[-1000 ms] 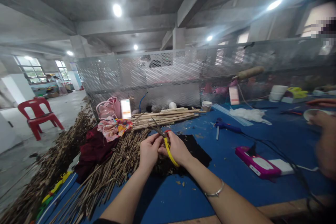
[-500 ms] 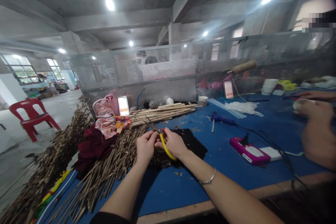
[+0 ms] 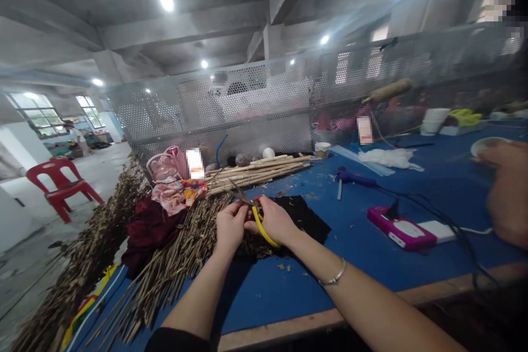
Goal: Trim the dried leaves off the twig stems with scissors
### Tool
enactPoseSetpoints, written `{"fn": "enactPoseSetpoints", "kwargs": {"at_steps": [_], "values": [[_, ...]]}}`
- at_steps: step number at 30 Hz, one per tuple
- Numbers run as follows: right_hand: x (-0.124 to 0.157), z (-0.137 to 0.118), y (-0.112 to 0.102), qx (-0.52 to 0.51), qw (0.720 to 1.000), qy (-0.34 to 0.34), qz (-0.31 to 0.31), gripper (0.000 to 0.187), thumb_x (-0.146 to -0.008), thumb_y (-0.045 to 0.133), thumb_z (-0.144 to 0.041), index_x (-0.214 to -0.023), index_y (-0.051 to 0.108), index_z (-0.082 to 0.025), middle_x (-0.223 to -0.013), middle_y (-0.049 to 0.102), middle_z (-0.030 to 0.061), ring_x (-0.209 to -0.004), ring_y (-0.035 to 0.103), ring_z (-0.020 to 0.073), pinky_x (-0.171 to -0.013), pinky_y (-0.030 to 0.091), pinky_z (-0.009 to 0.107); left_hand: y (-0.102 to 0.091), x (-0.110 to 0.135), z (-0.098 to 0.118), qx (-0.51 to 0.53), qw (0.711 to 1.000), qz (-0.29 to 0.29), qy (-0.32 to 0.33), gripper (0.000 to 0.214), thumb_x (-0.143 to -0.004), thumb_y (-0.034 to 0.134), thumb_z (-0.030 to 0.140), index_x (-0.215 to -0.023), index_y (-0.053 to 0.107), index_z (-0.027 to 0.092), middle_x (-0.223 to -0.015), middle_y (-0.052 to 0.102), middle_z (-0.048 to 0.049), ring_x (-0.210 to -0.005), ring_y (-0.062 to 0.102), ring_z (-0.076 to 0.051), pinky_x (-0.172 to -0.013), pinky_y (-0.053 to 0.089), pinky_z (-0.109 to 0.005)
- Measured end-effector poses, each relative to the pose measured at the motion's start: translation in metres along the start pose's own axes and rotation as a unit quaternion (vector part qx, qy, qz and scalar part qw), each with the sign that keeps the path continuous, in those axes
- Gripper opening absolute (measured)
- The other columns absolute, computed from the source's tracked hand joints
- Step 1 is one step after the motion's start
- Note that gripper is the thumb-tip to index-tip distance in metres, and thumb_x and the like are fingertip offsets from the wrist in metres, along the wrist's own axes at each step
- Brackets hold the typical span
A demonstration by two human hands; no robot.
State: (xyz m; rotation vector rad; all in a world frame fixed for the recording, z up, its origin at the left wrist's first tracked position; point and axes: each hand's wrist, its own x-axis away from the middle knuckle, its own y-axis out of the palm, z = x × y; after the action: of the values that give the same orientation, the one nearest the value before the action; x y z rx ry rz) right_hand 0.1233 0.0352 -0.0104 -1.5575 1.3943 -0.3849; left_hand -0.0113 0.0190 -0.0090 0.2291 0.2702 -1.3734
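Note:
My right hand (image 3: 275,221) is closed on a pair of scissors (image 3: 262,229) with yellow handles; their blades point up and to the left. Close beside it, my left hand (image 3: 231,225) has its fingers pinched together near the blades, and what they hold is too small to make out. Under and around both hands lie a black cloth (image 3: 311,220) and dark leafy scraps. A heap of dried brown stems (image 3: 173,264) spreads on the blue table (image 3: 289,302) to the left of my left hand.
Pale sticks (image 3: 264,170) lie behind my hands. A glue gun (image 3: 355,177) and a magenta power strip (image 3: 400,228) with cables sit to the right. At the far right is another person's hand (image 3: 507,159) with a white cup. Dark red cloth (image 3: 152,231) lies at left.
The view has shifted slightly, so the table's things sit a little differently in frame. My hands stay together with the scissors. The other person's hand at right has moved.

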Motion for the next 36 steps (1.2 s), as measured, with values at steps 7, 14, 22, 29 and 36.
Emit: {"fn": "enactPoseSetpoints", "kwargs": {"at_steps": [7, 14, 22, 29, 36], "values": [[0.0016, 0.0012, 0.0008, -0.028, 1.000, 0.004, -0.005, 0.054, -0.066, 0.059, -0.061, -0.097, 0.045, -0.019, -0.086, 0.063, 0.0066, -0.080, 0.061, 0.0212, -0.062, 0.036, 0.025, 0.0022, 0.0052, 0.0055, -0.013, 1.000, -0.009, 0.014, 0.028, -0.073, 0.057, 0.031, -0.091, 0.070, 0.013, -0.076, 0.070, -0.0042, -0.067, 0.062, -0.015, -0.064, 0.048, -0.024], [0.0011, 0.0008, 0.0018, 0.015, 1.000, 0.022, -0.009, 0.057, -0.067, 0.055, -0.065, -0.100, 0.047, -0.019, -0.079, 0.065, 0.0070, -0.072, 0.062, 0.0214, -0.055, 0.032, 0.024, 0.0021, 0.0050, 0.0049, -0.003, 1.000, -0.009, 0.005, 0.030, -0.074, 0.057, 0.033, -0.094, 0.068, 0.013, -0.077, 0.070, -0.0040, -0.068, 0.062, -0.015, -0.063, 0.048, -0.023], [0.0000, -0.0001, 0.0010, 0.044, 0.998, 0.036, -0.026, 0.061, -0.068, 0.049, -0.069, -0.103, 0.047, -0.019, -0.083, 0.065, 0.0081, -0.081, 0.063, 0.0252, -0.061, 0.035, 0.027, 0.0002, 0.0020, 0.0049, -0.028, 0.999, 0.017, -0.007, 0.027, -0.072, 0.057, 0.030, -0.089, 0.069, 0.013, -0.069, 0.068, -0.0034, -0.063, 0.060, -0.014, -0.059, 0.047, -0.022], [0.0012, 0.0006, 0.0023, 0.042, 0.999, 0.019, -0.017, 0.063, -0.064, 0.053, -0.070, -0.099, 0.046, -0.018, -0.092, 0.063, 0.0104, -0.088, 0.060, 0.0263, -0.065, 0.036, 0.028, 0.0001, 0.0019, 0.0036, -0.043, 0.999, 0.021, -0.013, 0.022, -0.072, 0.056, 0.027, -0.081, 0.070, 0.012, -0.062, 0.065, -0.0009, -0.057, 0.057, -0.012, -0.056, 0.045, -0.020], [-0.0004, 0.0017, 0.0012, 0.019, 0.999, 0.028, -0.022, 0.058, -0.070, 0.050, -0.067, -0.102, 0.046, -0.020, -0.086, 0.065, 0.0077, -0.081, 0.062, 0.0238, -0.061, 0.034, 0.026, 0.0008, 0.0027, 0.0026, -0.064, 0.998, 0.021, 0.010, 0.025, -0.075, 0.054, 0.033, -0.079, 0.068, 0.013, -0.065, 0.066, -0.0019, -0.061, 0.058, -0.013, -0.059, 0.044, -0.021]]}}
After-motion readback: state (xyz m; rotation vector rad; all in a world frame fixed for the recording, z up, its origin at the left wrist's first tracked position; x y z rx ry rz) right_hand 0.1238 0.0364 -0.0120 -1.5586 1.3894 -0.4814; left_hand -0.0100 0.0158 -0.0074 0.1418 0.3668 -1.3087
